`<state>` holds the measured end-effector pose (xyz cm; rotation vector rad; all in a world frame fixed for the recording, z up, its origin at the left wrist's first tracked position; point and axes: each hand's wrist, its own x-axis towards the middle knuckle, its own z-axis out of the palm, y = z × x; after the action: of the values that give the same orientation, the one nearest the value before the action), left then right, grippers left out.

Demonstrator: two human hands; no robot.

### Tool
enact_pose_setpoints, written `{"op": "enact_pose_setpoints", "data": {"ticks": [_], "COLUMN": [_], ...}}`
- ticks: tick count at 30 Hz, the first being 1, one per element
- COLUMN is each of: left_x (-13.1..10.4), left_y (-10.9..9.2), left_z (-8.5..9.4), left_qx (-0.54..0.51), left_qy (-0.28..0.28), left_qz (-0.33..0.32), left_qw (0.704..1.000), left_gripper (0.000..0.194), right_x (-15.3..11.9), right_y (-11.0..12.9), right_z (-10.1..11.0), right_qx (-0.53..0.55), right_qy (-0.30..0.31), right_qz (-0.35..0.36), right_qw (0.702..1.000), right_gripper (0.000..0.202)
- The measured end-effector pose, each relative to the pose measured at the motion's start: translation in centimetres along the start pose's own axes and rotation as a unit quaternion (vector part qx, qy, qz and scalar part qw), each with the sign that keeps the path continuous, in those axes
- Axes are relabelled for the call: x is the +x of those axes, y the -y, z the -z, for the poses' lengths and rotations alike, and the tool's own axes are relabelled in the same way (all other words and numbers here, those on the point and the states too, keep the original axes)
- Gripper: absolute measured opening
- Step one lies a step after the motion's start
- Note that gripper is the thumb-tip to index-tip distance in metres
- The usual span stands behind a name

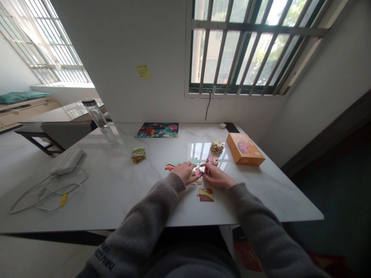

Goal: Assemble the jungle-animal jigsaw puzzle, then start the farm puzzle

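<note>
My left hand (184, 172) lies with its fingers stretched over joined jigsaw puzzle pieces (174, 165), pressing on them. From the other side my right hand (215, 176) pinches the edge of a pinkish puzzle piece (198, 173) between thumb and finger. Both hands nearly meet there, and the fingers hide part of the pieces. Just beyond my right hand lies a pink piece (212, 160) with figures on it. Nearer to me is a loose brown and yellow piece (206, 195), apart from the others.
Two stacks of puzzle pieces, a left stack (138, 155) and a right stack (217, 146), flank the work. Behind lie a colourful picture sheet (158, 130) and an orange box (245, 149). A glass bottle (98, 116) and a white device with a cable (68, 161) are on the left.
</note>
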<state>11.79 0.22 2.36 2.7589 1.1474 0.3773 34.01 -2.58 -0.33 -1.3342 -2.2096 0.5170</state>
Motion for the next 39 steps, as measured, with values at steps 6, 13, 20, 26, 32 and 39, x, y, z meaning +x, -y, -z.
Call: {"op": "enact_pose_setpoints", "data": {"ticks": [6, 13, 20, 26, 32, 39], "left_x": [1.3, 1.1, -1.0, -3.0, -3.3, -3.3], "left_y": [-0.9, -0.8, 0.4, 2.9, 3.5, 3.9], "left_z": [-1.6, -1.1, 0.5, 0.5, -0.2, -0.9], "left_qx": [0.027, 0.018, -0.082, -0.238, -0.436, -0.495], "left_qy": [0.017, 0.009, -0.09, -0.217, -0.192, -0.203], "left_qz": [0.027, -0.018, -0.142, -0.052, 0.012, 0.026], "left_qw": [0.999, 1.0, 0.982, 0.945, 0.879, 0.845], "left_gripper": [0.035, 0.058, 0.037, 0.033, 0.026, 0.034], "right_x": [0.0, -0.1, 0.5, 1.6, 2.7, 2.5], "right_y": [0.6, 0.7, 2.7, 5.0, 6.7, 7.0], "right_z": [-0.3, -0.5, -0.7, -2.0, -4.4, -5.2], "right_qx": [0.016, 0.067, 0.239, 0.385, 0.252, 0.277], "right_qy": [-0.025, -0.058, -0.061, -0.059, -0.131, -0.092], "right_qz": [0.001, -0.028, -0.055, -0.058, -0.046, -0.027], "right_qw": [1.0, 0.996, 0.968, 0.919, 0.958, 0.956], "right_gripper": [0.038, 0.034, 0.036, 0.041, 0.035, 0.03]}}
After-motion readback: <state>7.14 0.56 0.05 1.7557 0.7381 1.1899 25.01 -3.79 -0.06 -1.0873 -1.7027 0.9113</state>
